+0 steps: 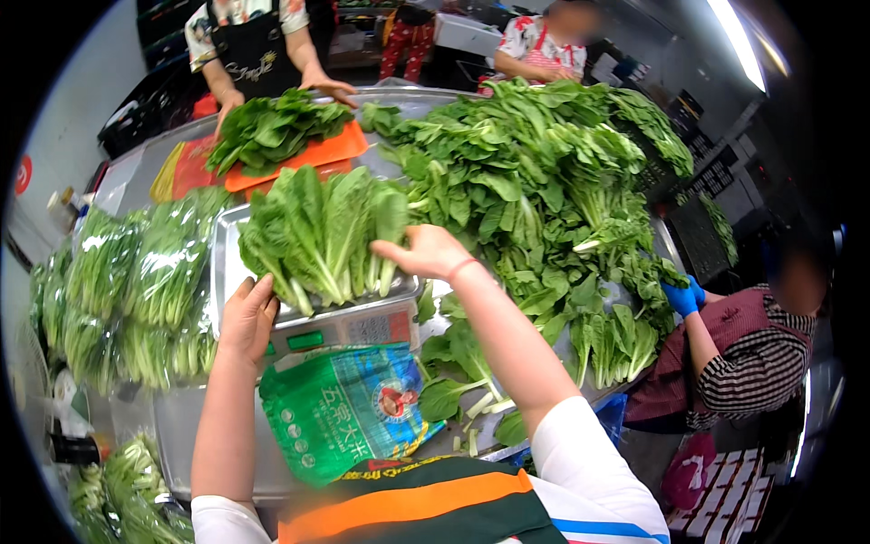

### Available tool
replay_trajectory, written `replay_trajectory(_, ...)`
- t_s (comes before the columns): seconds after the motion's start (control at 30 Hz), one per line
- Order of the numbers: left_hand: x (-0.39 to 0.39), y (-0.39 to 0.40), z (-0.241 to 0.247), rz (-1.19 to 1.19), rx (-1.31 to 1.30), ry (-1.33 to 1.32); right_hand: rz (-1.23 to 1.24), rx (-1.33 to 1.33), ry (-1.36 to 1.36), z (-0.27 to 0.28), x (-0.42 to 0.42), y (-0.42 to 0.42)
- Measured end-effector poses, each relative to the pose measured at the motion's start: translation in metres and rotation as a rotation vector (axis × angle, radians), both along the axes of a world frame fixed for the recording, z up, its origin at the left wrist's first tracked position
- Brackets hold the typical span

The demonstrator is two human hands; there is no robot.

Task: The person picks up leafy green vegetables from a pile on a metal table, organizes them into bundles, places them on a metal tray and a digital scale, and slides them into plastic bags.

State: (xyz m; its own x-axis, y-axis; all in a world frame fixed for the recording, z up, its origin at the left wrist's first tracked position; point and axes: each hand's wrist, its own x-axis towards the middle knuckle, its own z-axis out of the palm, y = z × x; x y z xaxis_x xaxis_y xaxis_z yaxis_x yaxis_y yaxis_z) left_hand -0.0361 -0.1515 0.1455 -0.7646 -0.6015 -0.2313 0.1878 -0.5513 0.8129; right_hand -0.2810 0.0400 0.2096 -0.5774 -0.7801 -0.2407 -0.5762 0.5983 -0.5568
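A bunch of romaine-like leafy greens (pixel 319 234) lies on the metal tray (pixel 228 238) of a digital scale (pixel 377 326). At its right end, my right hand (pixel 435 251) has its thumb over a pale stalk, and the leaf there is blurred. The fingers behind that stalk are partly hidden. My left hand (pixel 250 316) is at the tray's front left corner, thumb up, close to the lowest leaves; whether it grips anything is unclear. A green and blue printed plastic bag (pixel 333 408) lies in front of the scale, below its lit display.
Loose leafy greens (pixel 516 177) are heaped on the right of the metal table (pixel 204 435). Bagged greens (pixel 163 258) are stacked at left. Across the table, a person's hands (pixel 326 85) flank greens on an orange tray (pixel 299 160). A blue-gloved hand (pixel 683 296) works at right.
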Motion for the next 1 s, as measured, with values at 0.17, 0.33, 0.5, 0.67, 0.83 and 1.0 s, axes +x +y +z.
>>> replay_trajectory(0.17, -0.070, -0.010, 0.007, -0.156, -0.022, -0.059, 0.098, 0.081, -0.044, 0.016, 0.008, -0.053)
replay_trajectory(0.33, -0.103, 0.020, 0.015, -0.208, -0.034, 0.047, 0.137, -0.297, -0.324, 0.000, -0.001, -0.034)
replay_trajectory(0.5, -0.026, 0.066, 0.026, -0.171, -0.373, 0.079, 0.127, -0.566, -0.613, 0.024, 0.062, 0.025)
replay_trajectory(0.67, 0.069, 0.095, -0.047, -0.300, -1.349, -0.339, 0.304, -0.604, -0.635, -0.070, 0.136, 0.087)
replay_trajectory(0.83, 0.099, 0.140, -0.066, -0.371, -1.350, -0.466, 0.235, -0.544, -0.904, -0.106, 0.170, 0.107)
replay_trajectory(1.0, 0.097, 0.147, -0.061, -0.373, -1.315, -0.473, 0.461, -0.487, -0.636, -0.120, 0.169, 0.095)
